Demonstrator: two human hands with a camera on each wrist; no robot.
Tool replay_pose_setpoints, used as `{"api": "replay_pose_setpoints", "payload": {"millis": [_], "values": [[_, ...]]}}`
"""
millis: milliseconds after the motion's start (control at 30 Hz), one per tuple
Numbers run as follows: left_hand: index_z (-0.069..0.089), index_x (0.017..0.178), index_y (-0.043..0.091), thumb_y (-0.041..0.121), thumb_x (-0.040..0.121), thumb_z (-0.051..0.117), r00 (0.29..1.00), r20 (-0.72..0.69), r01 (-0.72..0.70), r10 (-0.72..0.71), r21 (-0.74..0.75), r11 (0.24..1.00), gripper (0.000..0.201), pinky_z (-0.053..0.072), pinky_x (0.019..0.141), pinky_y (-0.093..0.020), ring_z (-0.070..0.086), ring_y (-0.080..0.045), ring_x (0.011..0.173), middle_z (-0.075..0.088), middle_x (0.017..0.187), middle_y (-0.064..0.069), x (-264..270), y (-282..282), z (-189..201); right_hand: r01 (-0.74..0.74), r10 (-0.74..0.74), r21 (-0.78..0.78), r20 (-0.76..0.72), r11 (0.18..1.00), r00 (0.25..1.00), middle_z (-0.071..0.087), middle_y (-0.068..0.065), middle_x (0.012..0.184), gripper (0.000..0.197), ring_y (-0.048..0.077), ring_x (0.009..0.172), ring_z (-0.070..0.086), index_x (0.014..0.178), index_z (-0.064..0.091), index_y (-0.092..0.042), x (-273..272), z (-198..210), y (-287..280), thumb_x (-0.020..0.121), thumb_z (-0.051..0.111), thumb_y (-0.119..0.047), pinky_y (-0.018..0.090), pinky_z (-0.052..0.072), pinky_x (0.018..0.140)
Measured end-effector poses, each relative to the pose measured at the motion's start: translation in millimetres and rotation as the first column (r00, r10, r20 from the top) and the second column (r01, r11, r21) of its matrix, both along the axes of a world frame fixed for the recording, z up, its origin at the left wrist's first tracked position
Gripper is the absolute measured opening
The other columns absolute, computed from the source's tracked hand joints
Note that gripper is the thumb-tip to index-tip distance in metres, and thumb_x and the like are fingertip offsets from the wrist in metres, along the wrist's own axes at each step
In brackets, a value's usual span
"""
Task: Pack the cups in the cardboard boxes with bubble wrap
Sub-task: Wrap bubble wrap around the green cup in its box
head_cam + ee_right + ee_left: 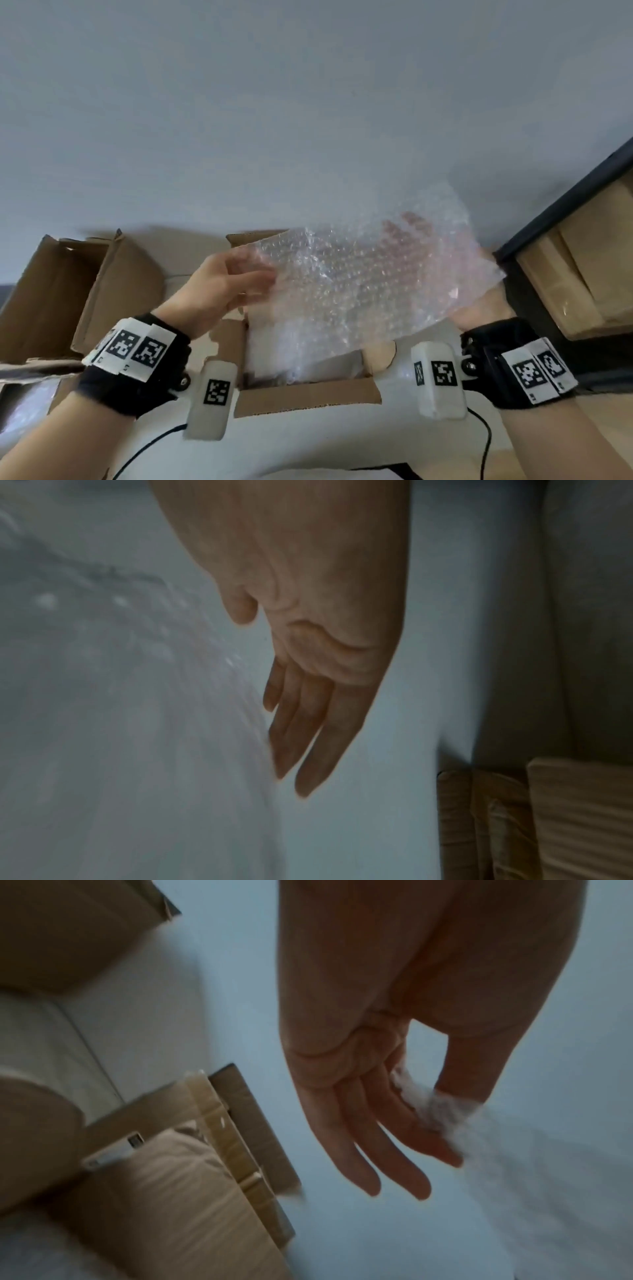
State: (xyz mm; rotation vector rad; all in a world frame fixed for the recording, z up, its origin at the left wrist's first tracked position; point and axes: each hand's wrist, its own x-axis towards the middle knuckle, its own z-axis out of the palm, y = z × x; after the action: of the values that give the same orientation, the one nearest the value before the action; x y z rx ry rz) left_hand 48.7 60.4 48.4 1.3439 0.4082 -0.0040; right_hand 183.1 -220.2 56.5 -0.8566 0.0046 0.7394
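Wrist straps with black-white marker tags (137, 349) fill bottom of head view, white camera pods beside them. Left hand (219, 284) center-left, thumb and fingers pinching left edge of bubble wrap (359, 284). Right hand (479, 308) center-right, mostly hidden behind sheet, fingers showing through it straight and spread, supporting it from behind. Sheet held up over open cardboard box (308, 394) at lower center. Second open box (78, 294) at left edge. Dark shelf (565, 212) with cardboard at right edge. Cups not visible.
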Motion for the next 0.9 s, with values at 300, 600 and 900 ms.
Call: {"api": "replay_pose_setpoints", "payload": {"millis": [300,600,900], "values": [[0.069,0.083,0.009,0.012,0.069,0.07,0.987,-0.094,-0.117,0.127,0.106,0.987,0.014,0.054,0.051,-0.02,0.065,-0.01,0.056,0.071,0.073,-0.003,-19,25,-14,-0.174,0.468,-0.649,0.312,0.74,0.827,0.07,0.009,0.112,0.043,0.025,0.108,0.065,0.11,0.068,-0.012,-7,-23,7,0.073,0.081,-0.029,0.042,0.048,0.098],[0.071,0.072,0.004,0.003,0.063,0.073,0.973,0.205,-0.177,0.102,0.392,0.903,0.01,0.051,0.075,-0.014,0.069,-0.008,0.088,0.074,0.092,0.003,-49,39,-6,0.588,0.364,-0.344,0.927,0.733,0.088,0.069,0.007,0.1,0.018,0.016,0.09,0.066,0.089,0.073,-0.003,-28,-19,12,0.078,0.064,0.007,0.022,0.053,0.081],[0.077,0.07,0.022,-0.001,0.07,0.078,0.962,-0.085,0.184,-0.259,0.903,0.388,0.023,0.05,0.09,-0.038,0.061,-0.016,0.107,0.068,0.106,0.008,-85,34,-63,0.593,0.771,-0.502,0.494,0.63,-0.402,0.071,0.012,0.103,0.03,0.025,0.086,0.07,0.089,0.075,-0.008,-52,-89,-6,0.061,0.085,-0.002,0.029,0.059,0.067]]}}
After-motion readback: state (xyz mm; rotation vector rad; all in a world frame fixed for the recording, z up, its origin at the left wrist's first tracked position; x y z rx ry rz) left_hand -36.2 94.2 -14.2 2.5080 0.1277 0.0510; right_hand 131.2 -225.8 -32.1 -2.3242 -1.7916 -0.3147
